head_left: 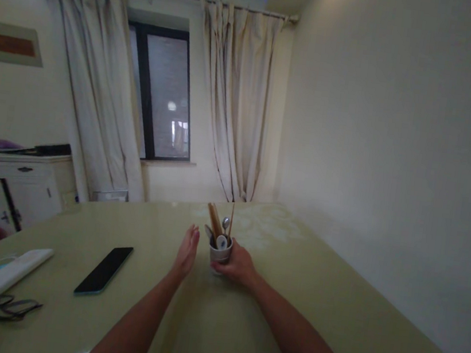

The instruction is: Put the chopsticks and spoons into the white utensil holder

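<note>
A: What lies around the small white ceramic cup (220,254) of wooden chopsticks and metal spoons?

B: Left of the grasp, well apart, a black smartphone (104,270) lies flat on the pale green table (331,305); farther left, a white power bank (9,275) and black cables (5,306). Nothing blocks the cup.

A: And the hands?

B: The right hand (239,266) wraps the cup's right side, fingers closed on it. The left hand (187,252) is flat and open, edge-up, just beside the cup

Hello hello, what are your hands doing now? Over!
Right hand gripping the cup of chopsticks and spoons. Left hand open beside it, not touching. Phone far left, nothing blocking.
</note>
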Motion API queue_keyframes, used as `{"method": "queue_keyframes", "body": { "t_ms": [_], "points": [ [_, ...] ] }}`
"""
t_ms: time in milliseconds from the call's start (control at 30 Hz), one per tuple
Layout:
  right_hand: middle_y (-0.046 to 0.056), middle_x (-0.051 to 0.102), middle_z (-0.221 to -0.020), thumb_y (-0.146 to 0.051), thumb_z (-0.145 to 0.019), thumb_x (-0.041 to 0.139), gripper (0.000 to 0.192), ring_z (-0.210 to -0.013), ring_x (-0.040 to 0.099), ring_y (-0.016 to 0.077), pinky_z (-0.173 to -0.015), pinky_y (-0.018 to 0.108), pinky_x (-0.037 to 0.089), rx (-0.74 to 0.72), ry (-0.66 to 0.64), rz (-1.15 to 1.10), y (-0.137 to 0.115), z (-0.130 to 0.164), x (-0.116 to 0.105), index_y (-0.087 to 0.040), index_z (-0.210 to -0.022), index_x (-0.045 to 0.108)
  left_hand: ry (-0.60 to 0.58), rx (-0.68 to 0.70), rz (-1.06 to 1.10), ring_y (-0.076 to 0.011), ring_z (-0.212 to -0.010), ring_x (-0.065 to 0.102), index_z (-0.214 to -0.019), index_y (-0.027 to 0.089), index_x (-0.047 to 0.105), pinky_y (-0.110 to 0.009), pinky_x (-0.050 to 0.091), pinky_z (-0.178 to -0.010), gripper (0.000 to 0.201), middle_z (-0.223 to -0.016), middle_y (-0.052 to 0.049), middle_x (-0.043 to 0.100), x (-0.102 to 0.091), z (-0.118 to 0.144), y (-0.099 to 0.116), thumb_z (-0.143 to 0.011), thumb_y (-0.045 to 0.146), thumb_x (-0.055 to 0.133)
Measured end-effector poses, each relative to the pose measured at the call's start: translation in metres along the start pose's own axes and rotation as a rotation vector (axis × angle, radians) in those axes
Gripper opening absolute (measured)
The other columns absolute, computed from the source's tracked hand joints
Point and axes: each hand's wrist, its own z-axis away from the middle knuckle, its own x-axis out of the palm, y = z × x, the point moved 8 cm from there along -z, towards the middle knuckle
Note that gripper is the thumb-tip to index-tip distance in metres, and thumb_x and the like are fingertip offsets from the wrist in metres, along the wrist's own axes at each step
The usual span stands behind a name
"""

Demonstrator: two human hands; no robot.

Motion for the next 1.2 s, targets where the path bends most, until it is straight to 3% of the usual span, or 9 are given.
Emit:
{"method": "queue_keyframes", "body": {
  "t_ms": [100, 167, 300, 467, 633, 833, 967, 1067, 1200],
  "points": [
    [0.011, 0.079, -0.116, -0.053, -0.063, 0.093, 0.078, -0.100, 0.075, 0.0326, -0.086, 0.037, 0.054, -0.106, -0.077, 0.038, -0.029, 0.003, 0.018, -0.021, -0.128, 0.063, 0.018, -0.035, 0.133, -0.0332, -0.125, 0.071, -0.134, 0.013, 0.061, -0.050, 0.052, -0.111, 0.098, -0.135, -0.022, 0.074, -0.009, -0.020, 0.026, -0.092, 0.090, 0.018],
    [0.011, 0.079, -0.115, -0.055, -0.062, 0.093, 0.079, -0.099, 0.075, 0.0338, -0.087, 0.039, 0.054, -0.131, -0.104, 0.068, -0.040, 0.003, 0.025, -0.021, -0.127, 0.063, 0.008, -0.056, 0.188, -0.0320, -0.111, 0.077, -0.125, 0.013, 0.066, -0.046, 0.057, -0.101, 0.092, -0.119, -0.020, 0.081, -0.015, -0.030, 0.044, -0.088, 0.092, 0.035],
    [0.012, 0.079, -0.115, -0.054, -0.063, 0.093, 0.077, -0.100, 0.075, 0.0339, -0.087, 0.040, 0.054, -0.135, -0.119, 0.062, -0.047, 0.002, 0.028, -0.020, -0.126, 0.064, -0.043, -0.068, 0.217, -0.0320, -0.097, 0.080, -0.110, 0.014, 0.072, -0.042, 0.060, -0.090, 0.079, -0.099, -0.018, 0.085, -0.025, -0.042, 0.074, -0.072, 0.083, 0.073],
    [0.010, 0.079, -0.117, -0.053, -0.066, 0.091, 0.072, -0.103, 0.075, 0.0331, -0.088, 0.039, 0.054, -0.160, -0.123, 0.066, -0.048, 0.003, 0.028, -0.022, -0.126, 0.064, -0.091, -0.053, 0.182, -0.0266, -0.085, 0.078, -0.108, 0.016, 0.073, -0.035, 0.058, -0.077, 0.073, -0.087, -0.010, 0.084, -0.027, -0.050, 0.093, -0.060, 0.070, 0.087],
    [0.012, 0.077, -0.117, -0.052, -0.067, 0.091, 0.072, -0.102, 0.074, 0.0337, -0.090, 0.040, 0.053, -0.162, -0.120, 0.097, -0.047, 0.004, 0.033, -0.019, -0.124, 0.064, -0.103, -0.065, 0.126, -0.0206, -0.070, 0.073, -0.092, 0.018, 0.072, -0.030, 0.054, -0.065, 0.059, -0.076, -0.004, 0.079, -0.017, -0.054, 0.099, -0.058, 0.062, 0.091],
    [0.012, 0.077, -0.119, -0.053, -0.067, 0.091, 0.075, -0.106, 0.073, 0.0352, -0.094, 0.042, 0.053, -0.140, -0.087, 0.098, -0.045, 0.006, 0.038, -0.021, -0.128, 0.061, -0.216, -0.087, 0.117, -0.0175, -0.057, 0.068, -0.092, 0.018, 0.072, -0.028, 0.050, -0.057, 0.052, -0.067, -0.002, 0.077, 0.003, -0.060, 0.111, -0.059, 0.053, 0.093],
    [0.011, 0.078, -0.118, -0.050, -0.068, 0.090, 0.072, -0.105, 0.074, 0.0340, -0.092, 0.039, 0.053, -0.145, -0.068, 0.041, -0.041, 0.006, 0.041, -0.022, -0.127, 0.059, -0.253, -0.082, 0.095, -0.0141, -0.052, 0.061, -0.075, 0.018, 0.072, -0.025, 0.044, -0.053, 0.042, -0.062, -0.002, 0.076, 0.012, -0.061, 0.118, -0.064, 0.056, 0.089],
    [0.009, 0.078, -0.118, -0.049, -0.068, 0.091, 0.073, -0.105, 0.074, 0.0332, -0.092, 0.038, 0.053, -0.151, -0.045, -0.004, -0.037, 0.007, 0.043, -0.024, -0.128, 0.058, -0.218, -0.084, 0.073, -0.0137, -0.046, 0.056, -0.063, 0.019, 0.068, -0.025, 0.039, -0.050, 0.048, -0.049, 0.001, 0.064, 0.012, -0.061, 0.118, -0.075, 0.064, 0.078],
    [0.011, 0.077, -0.121, -0.047, -0.071, 0.089, 0.075, -0.106, 0.073, 0.0332, -0.091, 0.038, 0.053, -0.129, -0.022, 0.001, -0.036, 0.009, 0.042, -0.023, -0.133, 0.056, -0.110, -0.085, 0.078, -0.0178, -0.050, 0.064, -0.054, 0.021, 0.058, -0.026, 0.040, -0.051, 0.062, -0.044, 0.001, 0.054, 0.006, -0.065, 0.117, -0.087, 0.074, 0.061]
  ]
}}
